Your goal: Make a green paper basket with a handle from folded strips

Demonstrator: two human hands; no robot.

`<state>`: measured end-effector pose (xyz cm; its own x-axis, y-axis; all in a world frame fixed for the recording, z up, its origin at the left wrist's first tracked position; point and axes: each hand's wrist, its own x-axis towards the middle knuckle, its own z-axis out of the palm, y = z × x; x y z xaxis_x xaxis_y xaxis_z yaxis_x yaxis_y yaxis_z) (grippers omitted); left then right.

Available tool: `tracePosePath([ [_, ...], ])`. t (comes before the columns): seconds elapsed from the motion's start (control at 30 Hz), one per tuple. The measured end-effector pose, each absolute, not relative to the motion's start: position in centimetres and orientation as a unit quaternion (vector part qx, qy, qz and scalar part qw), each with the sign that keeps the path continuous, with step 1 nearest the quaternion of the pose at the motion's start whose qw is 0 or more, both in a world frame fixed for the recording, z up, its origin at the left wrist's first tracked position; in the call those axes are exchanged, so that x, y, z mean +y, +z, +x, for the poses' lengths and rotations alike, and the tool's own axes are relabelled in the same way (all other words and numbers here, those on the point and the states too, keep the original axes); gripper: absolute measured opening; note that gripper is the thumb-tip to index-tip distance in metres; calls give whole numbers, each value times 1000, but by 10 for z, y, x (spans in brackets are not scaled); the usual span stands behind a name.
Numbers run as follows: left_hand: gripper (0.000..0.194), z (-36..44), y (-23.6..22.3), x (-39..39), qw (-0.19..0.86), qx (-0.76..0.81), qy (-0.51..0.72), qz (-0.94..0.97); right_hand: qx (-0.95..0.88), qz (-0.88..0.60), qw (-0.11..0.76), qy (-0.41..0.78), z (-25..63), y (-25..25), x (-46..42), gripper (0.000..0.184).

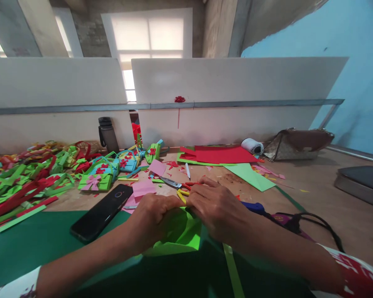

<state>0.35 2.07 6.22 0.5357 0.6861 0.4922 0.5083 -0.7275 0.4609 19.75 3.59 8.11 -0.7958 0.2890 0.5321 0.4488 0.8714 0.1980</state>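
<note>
Both hands meet at the far edge of a bright green folded paper piece (pixel 186 234), which looks like an open paper bag or box. My left hand (pixel 153 217) pinches its upper left edge, the thumb and forefinger pointing right. Fingers bent, my right hand (pixel 216 207) grips the same edge from the right. The fingertips of the two hands nearly touch, and they hide part of the fold. Just beyond them lie scissors (pixel 174 183) with red and yellow handles. Pink paper squares (pixel 144 188) rest left of the scissors, and a white pen (pixel 187 170) lies behind.
A black phone (pixel 102 213) lies on the dark green mat (pixel 49 231). Small decorated paper bags (pixel 95 182) and heaped paper strips (pixel 21 186) fill the left. Red sheets (pixel 225 154), a bottle (pixel 108 136), a thread roll (pixel 252 146) and a handbag (pixel 298 145) stand behind.
</note>
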Motion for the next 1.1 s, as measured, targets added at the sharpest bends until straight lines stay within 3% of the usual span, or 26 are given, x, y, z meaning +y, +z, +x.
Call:
tracePosePath([
  [0.5,19,0,76,22,146,360,309,868,-942,-193,223,-161,195,80,45,26],
  [0.73,19,2,79,24,266,365,316,834,-935,-215,264,-98,194,76,45,26],
  [0.9,16,2,73,29,382,371,313,786,-936,-273,218,-46,194,78,42,21],
  [1.1,15,3,73,28,362,367,307,800,-932,-327,159,-6,194,88,34,17],
])
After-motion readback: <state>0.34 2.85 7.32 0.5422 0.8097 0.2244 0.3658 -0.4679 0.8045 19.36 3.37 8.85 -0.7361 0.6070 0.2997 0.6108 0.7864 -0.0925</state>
